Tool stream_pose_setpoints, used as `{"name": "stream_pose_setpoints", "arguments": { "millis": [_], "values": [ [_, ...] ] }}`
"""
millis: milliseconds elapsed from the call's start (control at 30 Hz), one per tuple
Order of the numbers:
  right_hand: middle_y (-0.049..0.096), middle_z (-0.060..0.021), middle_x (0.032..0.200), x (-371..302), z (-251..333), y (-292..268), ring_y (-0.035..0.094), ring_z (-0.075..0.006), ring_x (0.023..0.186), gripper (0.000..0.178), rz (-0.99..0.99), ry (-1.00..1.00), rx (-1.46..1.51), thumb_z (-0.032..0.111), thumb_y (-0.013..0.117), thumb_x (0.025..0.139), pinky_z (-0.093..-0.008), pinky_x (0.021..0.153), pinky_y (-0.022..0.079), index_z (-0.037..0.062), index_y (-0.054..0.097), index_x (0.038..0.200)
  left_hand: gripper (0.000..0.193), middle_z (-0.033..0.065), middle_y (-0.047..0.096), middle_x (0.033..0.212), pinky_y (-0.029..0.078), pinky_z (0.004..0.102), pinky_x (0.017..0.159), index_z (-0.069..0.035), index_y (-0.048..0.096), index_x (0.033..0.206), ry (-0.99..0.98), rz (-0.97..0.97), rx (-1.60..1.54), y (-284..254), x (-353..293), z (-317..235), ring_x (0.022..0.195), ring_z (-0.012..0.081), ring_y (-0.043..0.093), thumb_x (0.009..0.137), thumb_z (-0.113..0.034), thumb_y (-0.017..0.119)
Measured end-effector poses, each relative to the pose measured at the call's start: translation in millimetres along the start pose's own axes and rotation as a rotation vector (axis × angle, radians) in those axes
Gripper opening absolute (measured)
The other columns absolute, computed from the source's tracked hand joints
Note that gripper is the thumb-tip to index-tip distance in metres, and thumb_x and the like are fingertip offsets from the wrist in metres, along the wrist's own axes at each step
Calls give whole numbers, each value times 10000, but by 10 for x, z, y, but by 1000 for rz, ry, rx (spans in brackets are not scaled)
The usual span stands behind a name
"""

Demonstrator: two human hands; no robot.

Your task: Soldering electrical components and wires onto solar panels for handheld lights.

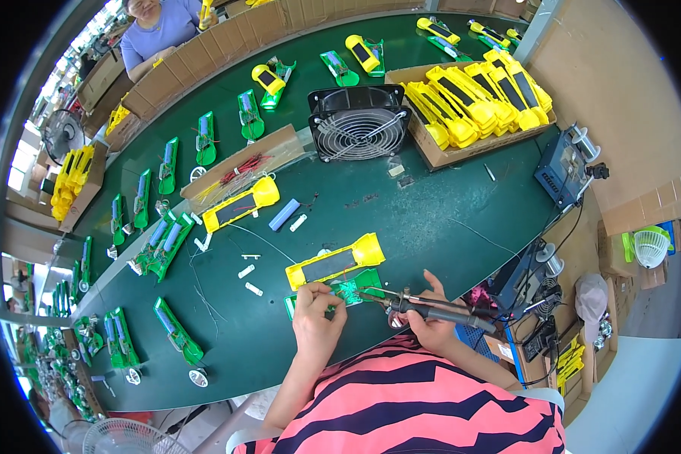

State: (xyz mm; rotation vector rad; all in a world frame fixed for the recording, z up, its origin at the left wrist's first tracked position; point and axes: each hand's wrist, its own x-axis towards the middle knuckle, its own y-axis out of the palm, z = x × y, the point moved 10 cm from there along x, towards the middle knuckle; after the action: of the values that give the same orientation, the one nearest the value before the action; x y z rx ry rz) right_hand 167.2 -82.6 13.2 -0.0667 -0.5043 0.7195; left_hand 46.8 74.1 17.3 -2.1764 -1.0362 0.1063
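My right hand (429, 327) is wrapped round a black-handled soldering iron (452, 309), whose thin metal tip points left over a green plastic housing (371, 279). A small green circuit board (346, 290) lies in that housing. Over the board's left end my left hand (319, 316) is closed in a pinch; what its fingertips hold is too small to make out. Just beyond them lies a yellow housing (333, 262) with a dark panel set in it. A round shiny piece (396, 320) shows beneath the iron, partly hidden by my right hand.
A black fan (358, 125) stands near a cardboard box (477, 153) of yellow housings. Another yellow housing (240, 205), a blue battery cell (284, 215) and small white parts lie left. Green housings line the table's far left. A soldering station (561, 170) with cables stands right; a person (163, 34) sits opposite.
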Motion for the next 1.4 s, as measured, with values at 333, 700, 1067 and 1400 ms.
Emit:
{"name": "stream_pose_setpoints", "arguments": {
  "millis": [333, 700, 1067, 1400],
  "values": [
    [583, -40, 675, -51, -211, -17, 539, -122, 605, 150, -130, 97, 138, 96, 645, 717, -468, 967, 311, 27, 603, 844, 113, 106, 509, 871, 454, 325, 612, -7, 570, 643, -4, 53, 25, 43, 29, 2, 755, 245, 542, 579, 41, 650],
    [587, -37, 681, -42, -208, 3, 546, -126, 612, 152, -123, 111, 158, 99, 652, 710, -470, 962, 312, 37, 603, 840, 94, 74, 508, 868, 440, 299, 553, -29, 581, 644, 40, 26, 60, 35, 35, -20, 707, 204, 540, 596, 9, 653],
    [601, -44, 700, -34, -192, -59, 564, -125, 658, 145, -121, 82, 153, 67, 637, 729, -476, 966, 308, 25, 596, 861, 95, 83, 511, 864, 440, 307, 552, -25, 582, 644, 25, 44, 63, 51, 48, -10, 707, 217, 535, 595, 12, 653],
    [594, -41, 655, 47, 10, -137, 562, -90, 624, 149, -87, -23, 60, 30, 569, 754, -508, 987, 276, -4, 547, 898, 137, 118, 497, 860, 445, 315, 594, -2, 551, 673, 31, 52, 75, 64, 95, -47, 743, 251, 533, 582, 45, 643]
  ]
}}
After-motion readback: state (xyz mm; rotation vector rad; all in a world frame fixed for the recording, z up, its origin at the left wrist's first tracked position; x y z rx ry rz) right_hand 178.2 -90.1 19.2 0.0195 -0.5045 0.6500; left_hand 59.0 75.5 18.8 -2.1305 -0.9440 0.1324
